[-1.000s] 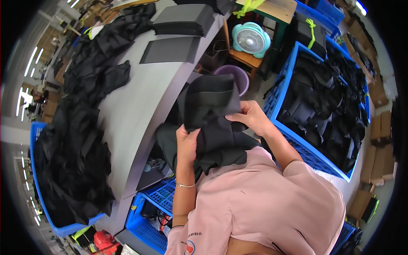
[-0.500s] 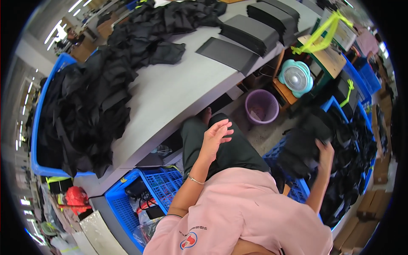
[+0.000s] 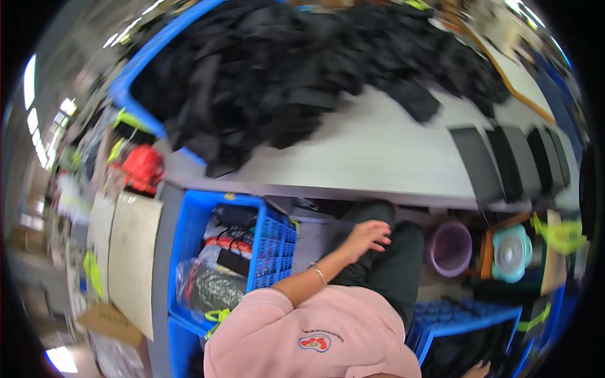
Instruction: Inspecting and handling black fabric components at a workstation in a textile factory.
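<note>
My left hand [image 3: 368,239] hovers above my thighs, empty, with its fingers stretched and somewhat apart. Only a small part of my right hand [image 3: 477,370] shows at the lower edge. It is beside the blue crate [image 3: 466,313] of black pieces at the lower right, and its blurred, cut-off fingers do not show whether they hold anything. A large heap of black cloth pieces [image 3: 302,82] lies across the grey table [image 3: 378,148] and in a blue bin [image 3: 123,88] at its left end. Stacks of flat black panels [image 3: 513,164] stand on the table's right side.
A blue crate [image 3: 178,252] with bagged goods stands at my left. Under the table's right part are a purple bucket [image 3: 450,249] and a turquoise fan [image 3: 511,253]. A red bag [image 3: 144,169] and pale boards [image 3: 132,258] are at far left.
The view has swung left, so the table now runs across the front. My right hand has dropped to the lower edge, away from the black pieces it was touching. My left hand stays raised.
</note>
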`<action>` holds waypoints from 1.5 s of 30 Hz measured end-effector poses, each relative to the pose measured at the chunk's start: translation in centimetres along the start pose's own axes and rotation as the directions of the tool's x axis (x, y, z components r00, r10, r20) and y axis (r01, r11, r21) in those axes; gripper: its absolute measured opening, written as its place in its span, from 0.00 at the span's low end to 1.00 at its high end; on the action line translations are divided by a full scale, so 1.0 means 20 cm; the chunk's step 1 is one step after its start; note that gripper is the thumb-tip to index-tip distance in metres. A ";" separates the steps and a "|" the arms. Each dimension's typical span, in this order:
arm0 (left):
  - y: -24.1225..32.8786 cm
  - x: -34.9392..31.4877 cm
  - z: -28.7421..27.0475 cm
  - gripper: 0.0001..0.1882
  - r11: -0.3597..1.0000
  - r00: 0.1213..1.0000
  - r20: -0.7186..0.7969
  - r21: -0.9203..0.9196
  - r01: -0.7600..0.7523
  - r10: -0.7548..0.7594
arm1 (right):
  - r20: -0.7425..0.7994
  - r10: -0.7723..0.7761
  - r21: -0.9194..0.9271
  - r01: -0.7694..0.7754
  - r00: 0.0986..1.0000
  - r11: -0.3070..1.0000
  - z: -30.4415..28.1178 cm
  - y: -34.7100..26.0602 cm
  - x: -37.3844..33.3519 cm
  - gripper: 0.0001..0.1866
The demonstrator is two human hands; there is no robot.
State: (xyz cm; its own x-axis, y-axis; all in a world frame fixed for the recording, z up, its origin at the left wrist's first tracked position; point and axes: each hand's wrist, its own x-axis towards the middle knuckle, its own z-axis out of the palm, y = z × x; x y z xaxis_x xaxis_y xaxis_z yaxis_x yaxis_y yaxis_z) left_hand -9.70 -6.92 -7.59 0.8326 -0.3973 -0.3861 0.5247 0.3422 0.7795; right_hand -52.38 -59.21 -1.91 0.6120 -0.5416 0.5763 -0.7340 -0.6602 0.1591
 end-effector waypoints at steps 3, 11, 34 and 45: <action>-0.03 0.04 0.01 0.17 0.998 0.997 0.043 0.014 -0.061 0.060 | -0.031 -0.231 0.433 0.221 0.973 0.874 0.36 -0.87 0.45 0.16; -0.07 0.09 -0.04 0.17 0.990 0.990 0.089 0.074 -0.118 0.111 | -0.294 -0.612 0.702 0.601 0.734 0.384 0.25 -2.92 1.34 0.28; 0.30 -0.09 0.08 0.08 0.727 0.712 -0.272 0.502 -0.468 0.647 | 0.485 -0.572 0.516 -0.744 0.662 -0.424 -0.22 -3.08 0.78 0.12; 0.68 0.06 0.08 0.24 0.137 0.592 0.128 0.914 -0.381 0.795 | 0.429 -0.438 0.902 -0.351 0.790 0.250 -0.42 -2.95 0.44 0.20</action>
State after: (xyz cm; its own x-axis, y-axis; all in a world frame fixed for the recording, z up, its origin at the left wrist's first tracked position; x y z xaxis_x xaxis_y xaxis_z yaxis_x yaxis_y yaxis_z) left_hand -1.80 -4.06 3.37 0.8879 -0.0720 0.4544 -0.4079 -0.5802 0.7050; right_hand -6.11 -20.58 0.56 0.9314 -0.3617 0.0415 -0.1330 -0.4441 -0.8860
